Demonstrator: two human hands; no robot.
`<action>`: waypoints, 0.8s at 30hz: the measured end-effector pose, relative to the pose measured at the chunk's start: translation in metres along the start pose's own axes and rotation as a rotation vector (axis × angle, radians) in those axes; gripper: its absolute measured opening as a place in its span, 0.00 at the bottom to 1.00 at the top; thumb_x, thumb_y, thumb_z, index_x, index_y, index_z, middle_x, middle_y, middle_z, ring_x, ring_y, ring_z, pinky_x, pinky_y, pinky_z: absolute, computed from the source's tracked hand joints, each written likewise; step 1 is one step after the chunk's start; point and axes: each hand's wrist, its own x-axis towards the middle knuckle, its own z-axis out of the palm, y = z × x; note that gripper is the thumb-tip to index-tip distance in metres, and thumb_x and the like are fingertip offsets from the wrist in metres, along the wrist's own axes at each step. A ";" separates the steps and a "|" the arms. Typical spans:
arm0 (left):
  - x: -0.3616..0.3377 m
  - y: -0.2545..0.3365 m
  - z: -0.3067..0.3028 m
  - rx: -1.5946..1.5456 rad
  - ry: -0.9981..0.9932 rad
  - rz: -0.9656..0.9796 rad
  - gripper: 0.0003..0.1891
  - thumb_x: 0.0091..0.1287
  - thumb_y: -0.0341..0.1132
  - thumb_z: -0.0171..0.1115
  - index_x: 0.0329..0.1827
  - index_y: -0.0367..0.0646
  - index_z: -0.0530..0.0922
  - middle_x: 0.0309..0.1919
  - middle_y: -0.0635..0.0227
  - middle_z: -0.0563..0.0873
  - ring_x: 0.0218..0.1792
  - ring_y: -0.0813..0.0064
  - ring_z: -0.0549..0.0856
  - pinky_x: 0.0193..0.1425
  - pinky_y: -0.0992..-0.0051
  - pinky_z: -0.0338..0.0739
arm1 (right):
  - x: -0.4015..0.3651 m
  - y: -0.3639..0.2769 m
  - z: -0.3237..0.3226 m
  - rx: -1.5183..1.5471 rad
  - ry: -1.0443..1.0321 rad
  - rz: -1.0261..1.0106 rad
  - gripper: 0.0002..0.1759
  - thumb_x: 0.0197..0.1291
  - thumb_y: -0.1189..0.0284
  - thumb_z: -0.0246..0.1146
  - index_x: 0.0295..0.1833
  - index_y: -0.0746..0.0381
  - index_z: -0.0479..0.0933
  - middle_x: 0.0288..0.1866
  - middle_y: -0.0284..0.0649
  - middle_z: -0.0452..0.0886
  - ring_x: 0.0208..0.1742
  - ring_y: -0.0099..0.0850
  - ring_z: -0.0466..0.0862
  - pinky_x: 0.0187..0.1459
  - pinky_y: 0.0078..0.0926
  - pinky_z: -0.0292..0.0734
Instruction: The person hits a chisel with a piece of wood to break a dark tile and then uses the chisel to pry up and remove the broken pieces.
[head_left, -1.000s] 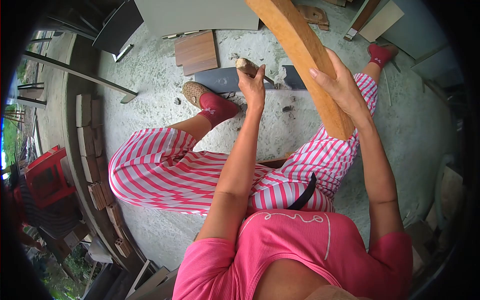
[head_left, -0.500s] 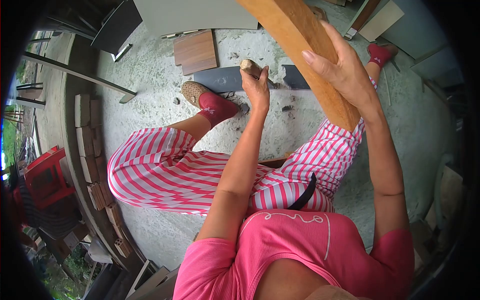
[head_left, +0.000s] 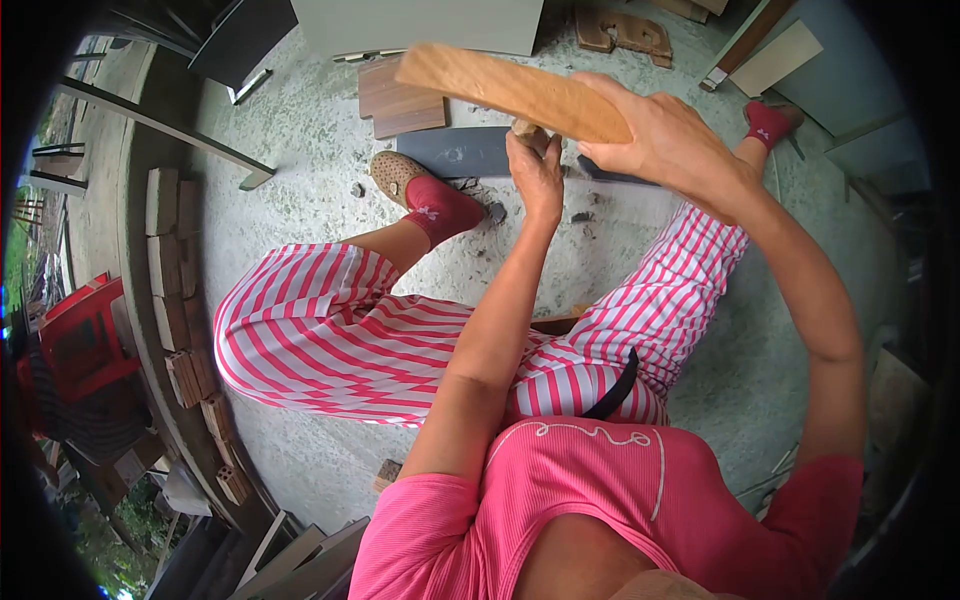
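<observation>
My right hand [head_left: 650, 140] is closed round one end of a thick wooden board [head_left: 510, 92], fingers over its top edge and thumb beneath. The board slants up to the left and overlaps the top of my left hand in this view. My left hand [head_left: 537, 180] is wrapped round a short wooden handle [head_left: 527, 130], whose rounded end sticks up just under the board. What lies below that handle is hidden by the fist. Behind the fist, a dark grey strip [head_left: 455, 152] rests on the floor, its right part beyond my hand.
A brown wood-grain panel [head_left: 400, 98] lies past the strip, beside my left shoe [head_left: 392, 178]. Small dark fragments [head_left: 497, 212] are scattered on the concrete floor. Stacked bricks [head_left: 165, 265] line a ledge at left, near a red plastic chair [head_left: 85, 330]. A carved wooden piece [head_left: 622, 38] lies far back.
My right hand has swung the board left and tipped it from steep to nearly level, over my left hand. My left hand keeps hold of the handle, appearing slightly farther right.
</observation>
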 end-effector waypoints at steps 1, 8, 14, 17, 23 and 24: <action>0.002 -0.006 0.004 0.050 0.000 0.032 0.17 0.59 0.30 0.66 0.46 0.36 0.68 0.35 0.56 0.75 0.39 0.57 0.77 0.46 0.65 0.71 | 0.000 -0.010 -0.011 0.074 0.119 -0.027 0.37 0.47 0.55 0.64 0.64 0.56 0.65 0.32 0.53 0.82 0.34 0.50 0.83 0.39 0.43 0.78; 0.000 -0.003 0.006 0.089 0.012 0.023 0.17 0.58 0.28 0.65 0.47 0.37 0.69 0.39 0.56 0.76 0.41 0.56 0.77 0.48 0.65 0.71 | 0.005 -0.003 0.006 -0.022 0.126 -0.053 0.40 0.48 0.54 0.64 0.67 0.54 0.61 0.31 0.53 0.82 0.37 0.50 0.84 0.41 0.45 0.77; -0.001 -0.013 0.004 0.071 -0.017 0.074 0.18 0.58 0.27 0.64 0.50 0.37 0.69 0.43 0.55 0.75 0.43 0.56 0.77 0.49 0.64 0.71 | 0.014 0.008 0.006 0.039 -0.074 0.039 0.40 0.48 0.54 0.63 0.67 0.55 0.62 0.35 0.54 0.83 0.37 0.49 0.84 0.43 0.42 0.78; 0.002 0.000 0.006 0.122 -0.036 0.025 0.18 0.58 0.27 0.64 0.51 0.37 0.69 0.44 0.55 0.75 0.45 0.56 0.78 0.50 0.64 0.71 | 0.012 -0.009 0.000 0.204 0.150 -0.067 0.39 0.49 0.54 0.63 0.67 0.56 0.63 0.35 0.54 0.83 0.36 0.48 0.84 0.42 0.42 0.78; 0.003 -0.013 0.004 0.020 -0.051 -0.013 0.21 0.59 0.27 0.64 0.54 0.37 0.69 0.45 0.56 0.76 0.47 0.59 0.78 0.52 0.66 0.71 | 0.015 0.021 0.026 0.084 -0.177 0.095 0.36 0.49 0.55 0.62 0.64 0.57 0.65 0.34 0.53 0.83 0.35 0.47 0.84 0.40 0.41 0.77; 0.006 -0.023 0.004 0.035 -0.041 0.024 0.22 0.59 0.26 0.65 0.56 0.37 0.68 0.46 0.57 0.76 0.47 0.61 0.78 0.53 0.67 0.71 | 0.016 0.022 0.026 0.029 -0.174 0.101 0.35 0.49 0.56 0.62 0.63 0.57 0.66 0.33 0.52 0.83 0.35 0.46 0.84 0.39 0.41 0.77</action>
